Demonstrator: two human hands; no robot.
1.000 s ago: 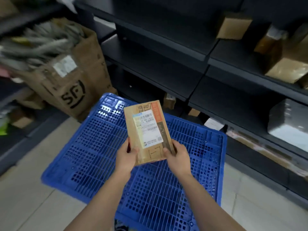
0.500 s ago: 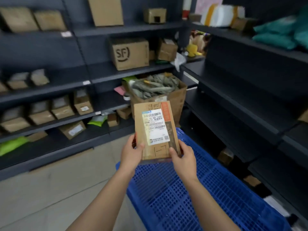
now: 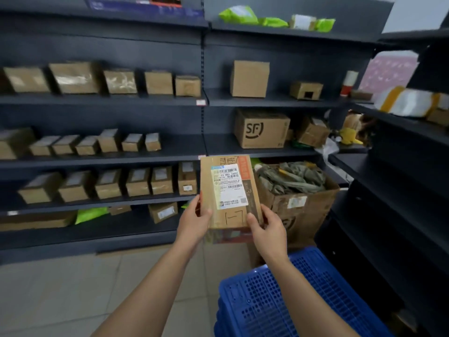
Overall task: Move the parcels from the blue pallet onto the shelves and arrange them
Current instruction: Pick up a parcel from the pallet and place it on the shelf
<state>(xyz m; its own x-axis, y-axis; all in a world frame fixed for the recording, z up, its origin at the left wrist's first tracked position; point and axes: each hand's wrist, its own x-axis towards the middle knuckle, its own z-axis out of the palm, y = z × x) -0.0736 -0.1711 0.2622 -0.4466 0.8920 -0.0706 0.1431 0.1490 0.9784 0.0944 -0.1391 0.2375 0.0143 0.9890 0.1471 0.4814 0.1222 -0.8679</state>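
Observation:
A flat brown cardboard parcel (image 3: 229, 193) with a white shipping label and an orange strip is held upright in front of me. My left hand (image 3: 195, 221) grips its lower left edge, thumb on the front face. My right hand (image 3: 266, 228) grips its lower right edge the same way. The blue pallet (image 3: 291, 297) lies on the floor at the lower right, below my right forearm, and the part in view carries nothing. Dark shelves (image 3: 145, 159) with rows of small brown boxes stand ahead, beyond the parcel.
An open SF carton (image 3: 301, 205) full of grey-green bags stands on the floor behind the parcel. Another SF box (image 3: 261, 128) sits on a shelf above it. A second dark shelf unit (image 3: 401, 181) runs along the right. Tiled floor (image 3: 73, 293) spreads to the left.
My view has swung left and up from the pallet to the shelves. Both hands keep the same hold on the parcel, which has been carried up off the pallet.

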